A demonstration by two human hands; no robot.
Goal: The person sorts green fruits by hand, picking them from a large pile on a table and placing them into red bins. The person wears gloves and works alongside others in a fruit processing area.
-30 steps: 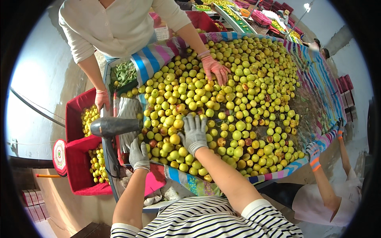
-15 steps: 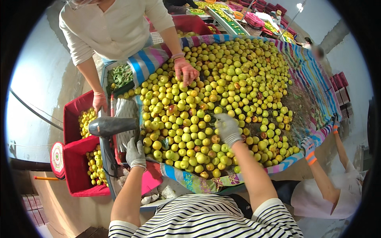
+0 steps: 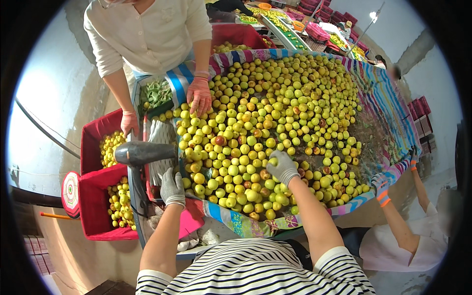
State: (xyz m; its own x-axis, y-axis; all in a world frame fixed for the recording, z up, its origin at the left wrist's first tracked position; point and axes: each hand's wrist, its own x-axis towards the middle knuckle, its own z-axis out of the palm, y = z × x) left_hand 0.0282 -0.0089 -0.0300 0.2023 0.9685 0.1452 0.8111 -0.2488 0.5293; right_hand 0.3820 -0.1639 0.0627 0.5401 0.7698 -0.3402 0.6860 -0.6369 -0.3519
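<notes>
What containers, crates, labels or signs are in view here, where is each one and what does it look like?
Near red crate: left of the table, below the left hand; rectangular, holding yellow-green fruit.
Far red crate: just behind it; same shape, fruit inside.
Round disc: on the near crate's left end; red rim, pale patterned centre.
Stacked pink-red crates: by the right wall.
No screens in view.

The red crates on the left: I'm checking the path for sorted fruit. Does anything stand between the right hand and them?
Yes. The hair dryer and the left hand lie between the right hand and the red crates.
</notes>
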